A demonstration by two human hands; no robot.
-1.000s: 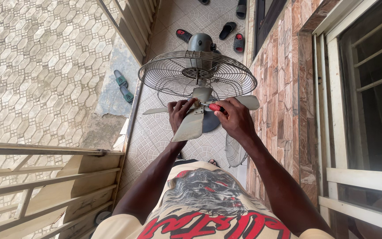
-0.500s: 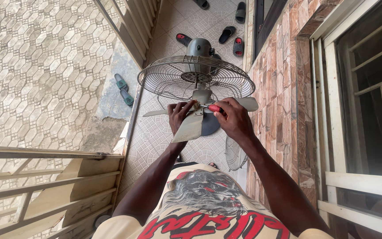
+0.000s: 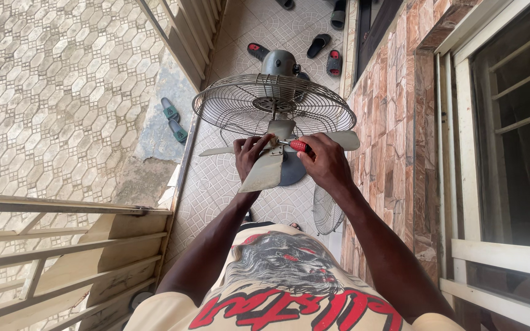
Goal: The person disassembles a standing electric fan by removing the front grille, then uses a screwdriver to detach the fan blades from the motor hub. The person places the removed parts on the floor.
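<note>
The tiled floor (image 3: pixel 228 184) of a narrow balcony runs from 6 o'clock to 12 o'clock, bounded by a marble-clad wall (image 3: pixel 394 122) at 3 o'clock and a railing (image 3: pixel 62 245) at 8 o'clock.

The standing fan (image 3: pixel 274 101) occupies the centre of the view. Its rear wire guard (image 3: pixel 274 104) faces up, with the grey motor housing (image 3: pixel 278 61) behind it at 12 o'clock. The front wire guard (image 3: pixel 326 211) is off and leans against the wall at 5 o'clock.

The fan blade assembly (image 3: pixel 265 171) sits just in front of the rear guard, on or close to the shaft. One grey blade points toward 6 o'clock, and another (image 3: pixel 346 140) toward 3 o'clock.

The left hand (image 3: pixel 249 153) is closed around the blade hub and steadies it. The right hand (image 3: pixel 323 162) is closed on a red-handled screwdriver (image 3: pixel 295 146), whose tip points toward 9 o'clock into the hub.

Compared with one second ago, both hands keep the same grip and the same position on the hub. Only the camera view has shifted slightly. Judgement: the work at the hub fastener remains in progress, and the blade has not come free.

Sandals (image 3: pixel 172 119) lie on the ground at 10 o'clock. More footwear (image 3: pixel 319 43) lies at 12 o'clock.
</note>
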